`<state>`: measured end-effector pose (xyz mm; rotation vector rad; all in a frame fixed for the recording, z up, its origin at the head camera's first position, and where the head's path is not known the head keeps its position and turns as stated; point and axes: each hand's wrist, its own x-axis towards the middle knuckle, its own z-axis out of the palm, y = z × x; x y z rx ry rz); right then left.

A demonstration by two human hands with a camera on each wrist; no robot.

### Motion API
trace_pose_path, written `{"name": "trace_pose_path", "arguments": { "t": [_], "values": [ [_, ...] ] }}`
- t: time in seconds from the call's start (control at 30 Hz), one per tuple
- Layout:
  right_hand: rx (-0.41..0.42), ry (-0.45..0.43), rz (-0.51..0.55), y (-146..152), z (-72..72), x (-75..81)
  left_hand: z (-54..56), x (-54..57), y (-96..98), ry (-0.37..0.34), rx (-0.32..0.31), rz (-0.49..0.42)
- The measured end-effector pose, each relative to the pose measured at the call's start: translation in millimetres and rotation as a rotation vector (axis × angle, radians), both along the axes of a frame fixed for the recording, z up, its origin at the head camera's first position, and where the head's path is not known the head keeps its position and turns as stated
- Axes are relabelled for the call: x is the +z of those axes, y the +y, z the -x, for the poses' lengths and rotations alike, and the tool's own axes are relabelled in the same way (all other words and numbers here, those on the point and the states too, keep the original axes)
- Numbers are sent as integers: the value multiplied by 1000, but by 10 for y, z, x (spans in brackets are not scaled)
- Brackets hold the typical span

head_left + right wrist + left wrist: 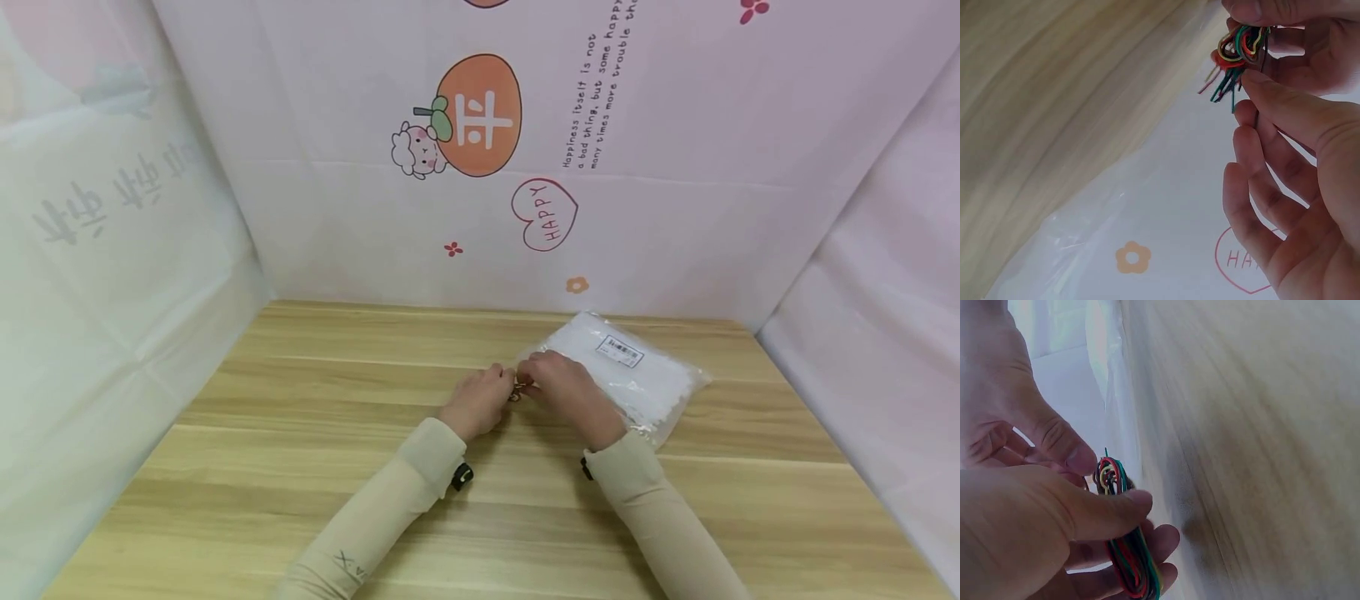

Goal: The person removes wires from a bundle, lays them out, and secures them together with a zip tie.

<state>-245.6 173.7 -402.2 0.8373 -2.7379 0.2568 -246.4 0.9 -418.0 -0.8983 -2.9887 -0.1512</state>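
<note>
A coiled bundle of thin wires (1125, 550) in red, green, yellow, brown and black is held above the table. My left hand (477, 402) grips it, with the thumb across the coil and the fingers behind. Cut wire ends (1225, 86) stick out of the bundle in the right wrist view. Close beside it, my right hand (564, 390) pinches a dark strand (1257, 117) at the bundle's end between thumb and index finger; its other fingers are loosely bent. In the head view the hands mostly hide the bundle.
A clear plastic bag (645, 375) with white contents and a barcode label lies under and behind my right hand. The wooden table (315, 450) meets printed white cloth walls (360, 242) at the back and both sides.
</note>
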Motion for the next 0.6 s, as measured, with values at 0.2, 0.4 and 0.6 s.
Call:
{"name": "trace_pose_path", "arguments": {
  "t": [0.2,0.4,0.6],
  "values": [
    [7,32,25,-57,-5,-3,-8,-19,-19,-43,18,-4],
    [11,59,33,-121,-46,24,-9,-49,-47,-35,21,9],
    [19,71,13,-181,-75,30,-31,-80,-81,28,39,-40]
  ]
}}
